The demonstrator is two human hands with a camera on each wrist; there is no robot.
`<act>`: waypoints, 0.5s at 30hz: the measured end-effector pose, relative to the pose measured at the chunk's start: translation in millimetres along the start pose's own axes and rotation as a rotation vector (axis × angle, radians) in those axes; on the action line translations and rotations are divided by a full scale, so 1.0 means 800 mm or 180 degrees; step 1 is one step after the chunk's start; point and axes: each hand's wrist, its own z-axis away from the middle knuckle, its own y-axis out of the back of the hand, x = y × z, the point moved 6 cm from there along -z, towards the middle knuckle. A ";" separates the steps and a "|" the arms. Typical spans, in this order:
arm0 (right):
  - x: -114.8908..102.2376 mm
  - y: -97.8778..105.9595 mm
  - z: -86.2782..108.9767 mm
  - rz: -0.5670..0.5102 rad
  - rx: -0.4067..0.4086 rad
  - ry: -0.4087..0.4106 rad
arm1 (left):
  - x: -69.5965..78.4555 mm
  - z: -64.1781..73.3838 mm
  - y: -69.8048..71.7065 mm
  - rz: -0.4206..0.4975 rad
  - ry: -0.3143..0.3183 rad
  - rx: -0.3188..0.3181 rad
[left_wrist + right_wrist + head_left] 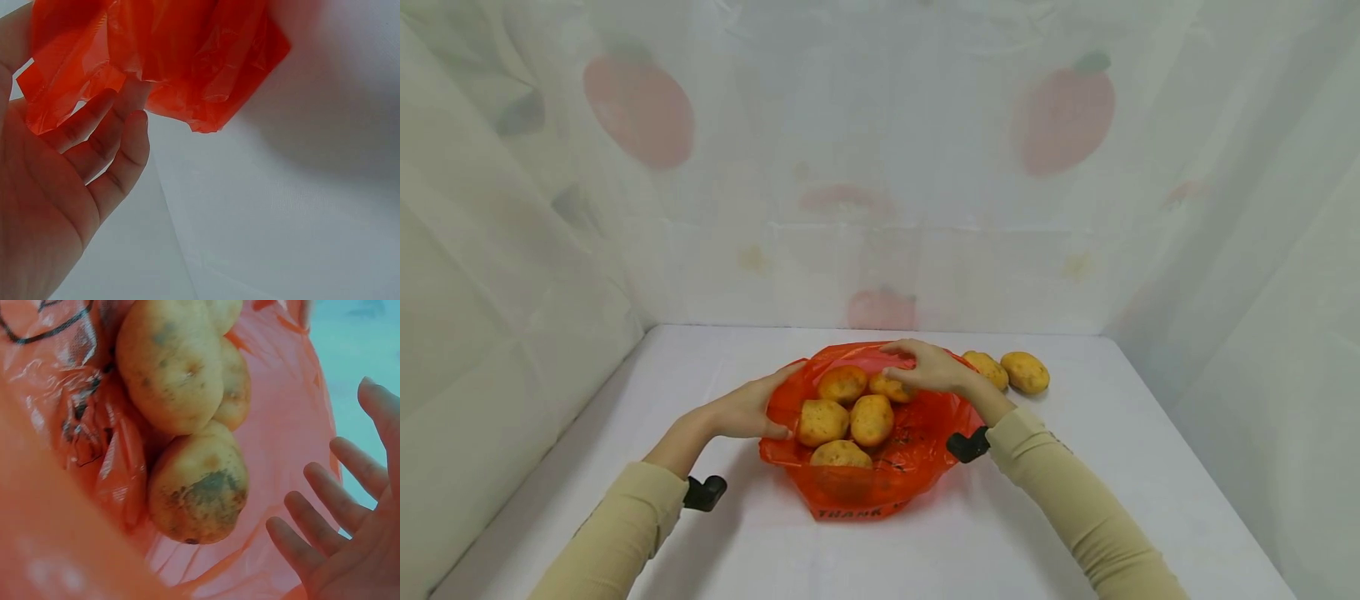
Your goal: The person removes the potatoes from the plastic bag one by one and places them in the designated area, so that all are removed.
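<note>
A red plastic bag (pixel 925 450) lies wide open on the white table, printed lettering on its front. Several potatoes (pixel 872 420) sit inside, mostly toward its left half. My left hand (pixel 747 408) holds the bag's left rim, thumb on the inner side and fingers behind the film; the left wrist view shows those fingers bent against the red plastic (pixel 187 56). Over the bag's far right side is my right hand (pixel 928 367), nothing in its grasp. In the right wrist view its fingers are spread beside a potato with a dark patch (pixel 199 487).
Two more potatoes, one at the right (pixel 1025 372) and one partly behind the bag (pixel 987 369), lie on the table (pixel 1112 467) beyond my right hand. Pale fruit-printed curtains (pixel 880 150) hang behind the table and along both sides.
</note>
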 end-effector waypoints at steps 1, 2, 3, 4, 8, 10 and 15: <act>0.002 0.000 0.000 0.0002 0.0019 0.0012 | 0.000 0.000 0.000 0.0005 0.0003 -0.0005; 0.004 0.000 0.000 0.0010 0.0034 0.0034 | 0.000 0.000 0.000 0.0006 -0.0008 -0.0009; 0.006 -0.001 -0.001 0.0022 0.0045 0.0056 | 0.000 0.000 0.000 0.0013 -0.0016 -0.0013; 0.008 -0.001 -0.001 0.0038 0.0052 0.0083 | 0.001 0.000 0.000 0.0012 -0.0026 -0.0017; 0.016 -0.004 -0.001 0.0067 0.0073 0.0174 | 0.001 0.000 0.001 0.0002 -0.0009 -0.0022; 0.020 -0.005 -0.001 0.0093 0.0092 0.0195 | 0.001 0.000 0.001 -0.0015 -0.0016 -0.0026; 0.030 -0.009 -0.004 0.0202 0.0189 0.0194 | -0.001 -0.001 -0.001 -0.0079 -0.0041 -0.0035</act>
